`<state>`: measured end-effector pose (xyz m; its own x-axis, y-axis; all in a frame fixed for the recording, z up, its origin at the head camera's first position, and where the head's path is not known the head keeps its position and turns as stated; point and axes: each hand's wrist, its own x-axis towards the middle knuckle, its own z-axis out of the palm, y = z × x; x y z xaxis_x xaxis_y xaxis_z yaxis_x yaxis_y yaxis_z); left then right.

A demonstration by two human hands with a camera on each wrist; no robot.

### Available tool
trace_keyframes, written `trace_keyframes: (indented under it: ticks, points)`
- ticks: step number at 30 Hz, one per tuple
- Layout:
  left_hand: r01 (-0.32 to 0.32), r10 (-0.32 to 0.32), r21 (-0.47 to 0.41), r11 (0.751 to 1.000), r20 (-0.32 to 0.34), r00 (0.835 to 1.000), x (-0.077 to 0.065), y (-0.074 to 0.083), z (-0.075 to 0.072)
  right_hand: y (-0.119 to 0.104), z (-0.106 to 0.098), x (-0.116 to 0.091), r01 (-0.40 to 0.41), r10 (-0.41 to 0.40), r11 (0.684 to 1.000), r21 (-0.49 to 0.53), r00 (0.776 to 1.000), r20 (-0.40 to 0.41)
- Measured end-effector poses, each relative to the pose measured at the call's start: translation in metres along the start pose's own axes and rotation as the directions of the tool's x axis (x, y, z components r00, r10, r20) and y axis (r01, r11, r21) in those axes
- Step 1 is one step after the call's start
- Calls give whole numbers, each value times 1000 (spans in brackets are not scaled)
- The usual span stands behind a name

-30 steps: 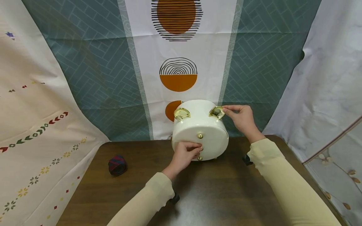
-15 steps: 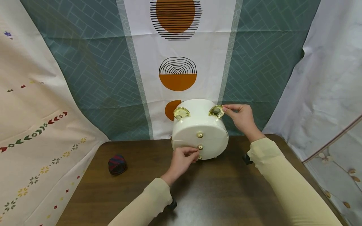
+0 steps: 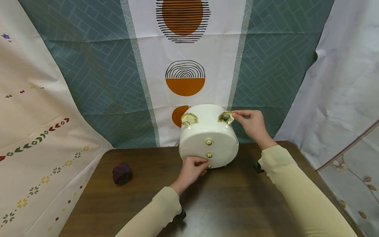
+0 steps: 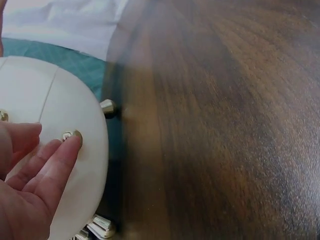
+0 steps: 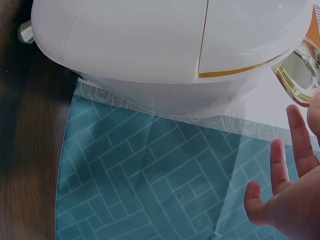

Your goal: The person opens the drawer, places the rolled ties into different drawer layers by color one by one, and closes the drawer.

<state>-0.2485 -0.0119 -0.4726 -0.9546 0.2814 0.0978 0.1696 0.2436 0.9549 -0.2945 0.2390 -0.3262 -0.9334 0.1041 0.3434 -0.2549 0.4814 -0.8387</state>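
Note:
A white rounded box (image 3: pixel 222 148) stands at the back of the table, with gold knobs down its front and two gold ear-shaped pieces on top. My left hand (image 3: pixel 190 169) is at the lower front; in the left wrist view a fingertip touches the lowest knob (image 4: pixel 78 137), while the thumb is apart from it. Part of that knob is hidden behind the finger. With thumb and forefinger, my right hand (image 3: pixel 251 123) pinches the right gold ear (image 3: pixel 226 117), its other fingers spread in the right wrist view. The left gold ear (image 3: pixel 189 119) is untouched.
On the left of the brown table (image 3: pixel 142 197) lies a small rolled cloth (image 3: pixel 122 173) with blue and red stripes. A patterned curtain (image 3: pixel 112 82) hangs right behind the box. Pale cloths (image 3: pixel 340 98) hang along both sides.
My left hand has let go of the middle knob and come down to the lowest one. The right hand keeps its pinch on the right gold ear.

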Motion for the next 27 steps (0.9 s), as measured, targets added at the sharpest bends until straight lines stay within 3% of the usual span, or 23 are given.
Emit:
trace_keyframes:
  ticks: [14,27]
  points:
    - [23,-27,69,997,58,998,6,-14,1,3,0,2,-27,27,1000,-3,1000,12]
    - [25,-32,84,996,89,996,7,-12,5,3,0,1,-30,30,1000,-9,1000,1]
